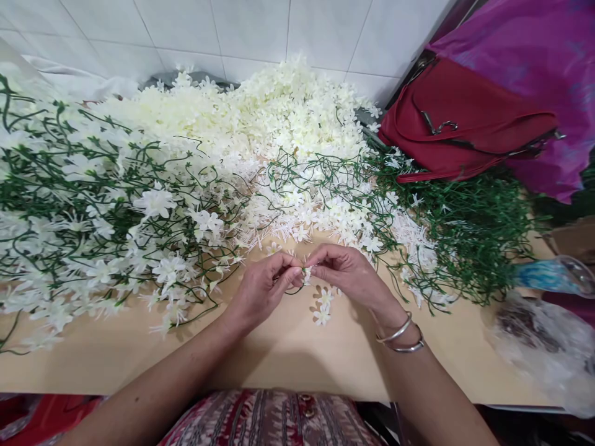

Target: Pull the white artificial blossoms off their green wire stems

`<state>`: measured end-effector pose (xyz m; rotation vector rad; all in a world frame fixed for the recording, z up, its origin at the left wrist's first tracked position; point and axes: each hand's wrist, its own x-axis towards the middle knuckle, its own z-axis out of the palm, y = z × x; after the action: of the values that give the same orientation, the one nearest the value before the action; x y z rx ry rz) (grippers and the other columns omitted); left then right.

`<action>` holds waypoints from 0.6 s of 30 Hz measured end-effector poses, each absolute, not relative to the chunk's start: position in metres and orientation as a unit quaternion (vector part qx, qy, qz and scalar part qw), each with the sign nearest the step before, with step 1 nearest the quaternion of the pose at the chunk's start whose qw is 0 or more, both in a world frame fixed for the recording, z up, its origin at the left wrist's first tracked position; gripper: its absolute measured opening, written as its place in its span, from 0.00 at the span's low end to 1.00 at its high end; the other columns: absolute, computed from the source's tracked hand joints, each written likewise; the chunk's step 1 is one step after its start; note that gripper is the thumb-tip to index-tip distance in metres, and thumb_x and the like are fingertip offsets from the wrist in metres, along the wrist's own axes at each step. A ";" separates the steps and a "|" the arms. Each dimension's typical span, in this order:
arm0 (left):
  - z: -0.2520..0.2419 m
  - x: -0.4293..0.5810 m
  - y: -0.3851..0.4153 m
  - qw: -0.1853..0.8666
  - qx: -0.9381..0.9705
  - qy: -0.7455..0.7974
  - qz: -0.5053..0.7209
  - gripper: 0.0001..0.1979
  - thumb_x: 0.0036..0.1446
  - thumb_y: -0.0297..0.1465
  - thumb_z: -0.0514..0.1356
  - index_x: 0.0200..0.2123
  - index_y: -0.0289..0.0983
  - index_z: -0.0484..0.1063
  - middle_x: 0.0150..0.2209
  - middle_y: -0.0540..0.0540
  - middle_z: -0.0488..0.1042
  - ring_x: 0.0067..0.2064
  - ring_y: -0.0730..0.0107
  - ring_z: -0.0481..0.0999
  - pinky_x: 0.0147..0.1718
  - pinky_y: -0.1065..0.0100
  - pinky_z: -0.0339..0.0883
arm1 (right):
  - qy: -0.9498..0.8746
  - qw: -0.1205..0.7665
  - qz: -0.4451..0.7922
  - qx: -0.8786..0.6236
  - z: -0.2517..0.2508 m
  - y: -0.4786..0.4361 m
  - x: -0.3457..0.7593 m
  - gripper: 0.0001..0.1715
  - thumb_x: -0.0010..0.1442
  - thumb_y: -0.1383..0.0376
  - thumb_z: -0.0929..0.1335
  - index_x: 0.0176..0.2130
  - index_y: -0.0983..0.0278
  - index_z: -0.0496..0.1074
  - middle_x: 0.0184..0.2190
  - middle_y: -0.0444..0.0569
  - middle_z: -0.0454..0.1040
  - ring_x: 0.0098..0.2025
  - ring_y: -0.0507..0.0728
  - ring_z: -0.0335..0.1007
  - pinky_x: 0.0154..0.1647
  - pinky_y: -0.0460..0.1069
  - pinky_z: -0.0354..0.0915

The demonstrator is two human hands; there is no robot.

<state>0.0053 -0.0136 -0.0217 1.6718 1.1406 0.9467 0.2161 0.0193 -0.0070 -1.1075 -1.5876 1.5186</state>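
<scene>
Pinching a white flower [307,274] between the fingertips of both hands, I work at the near edge of a pale wooden table [279,353]. My left hand [263,288] and my right hand [346,272] meet at the middle of the table, thumbs and forefingers closed on the bloom from either side, with a thin green stem [294,291] curling just below my left fingers. A few loose blossoms [322,308] lie on the wood directly beneath my hands. Two silver bangles [402,334] sit on my right wrist. Behind my hands a heap of cream petals [260,111] banks up against the white tiled wall [232,31]. Flowered green sprays [93,204] spread across the left of the table, and bare green stems [469,229] are piled at the right. A red handbag [460,130] rests beyond those stems against purple cloth [534,62], and a clear plastic bag [543,347] lies at the table's right end.
</scene>
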 end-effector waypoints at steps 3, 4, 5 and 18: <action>-0.022 0.005 -0.013 0.445 0.667 0.458 0.384 0.06 0.70 0.33 0.59 0.40 0.38 0.73 0.31 0.49 0.82 0.32 0.70 0.82 0.34 0.72 0.71 | -0.602 0.346 0.576 -0.431 -0.007 0.017 0.213 0.07 0.59 0.61 0.76 0.34 0.62 0.81 0.30 0.46 0.78 0.32 0.53 0.70 0.34 0.49 0.64; -0.022 0.005 -0.013 0.445 0.666 0.459 0.384 0.06 0.70 0.33 0.59 0.40 0.38 0.73 0.31 0.49 0.82 0.32 0.70 0.82 0.34 0.71 0.71 | -0.598 0.348 0.576 -0.434 -0.007 0.016 0.212 0.07 0.59 0.61 0.76 0.34 0.62 0.81 0.31 0.46 0.79 0.33 0.54 0.71 0.35 0.49 0.65; -0.022 0.005 -0.012 0.446 0.665 0.461 0.382 0.07 0.70 0.33 0.59 0.39 0.38 0.73 0.31 0.49 0.82 0.32 0.70 0.82 0.34 0.71 0.71 | -0.595 0.348 0.579 -0.436 -0.007 0.015 0.211 0.07 0.60 0.60 0.76 0.34 0.62 0.80 0.31 0.47 0.79 0.33 0.54 0.72 0.36 0.50 0.66; -0.029 0.009 -0.013 0.505 0.585 0.482 0.413 0.11 0.67 0.40 0.64 0.40 0.38 0.78 0.31 0.48 0.82 0.32 0.69 0.82 0.34 0.70 0.72 | -0.581 0.365 0.600 -0.410 -0.006 0.018 0.214 0.03 0.59 0.63 0.77 0.34 0.60 0.82 0.31 0.45 0.80 0.34 0.53 0.73 0.37 0.49 0.67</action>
<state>0.0091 -0.0130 -0.0290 1.4125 1.1643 0.9957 0.2144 0.0180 -0.0064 -1.0543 -1.4950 1.5435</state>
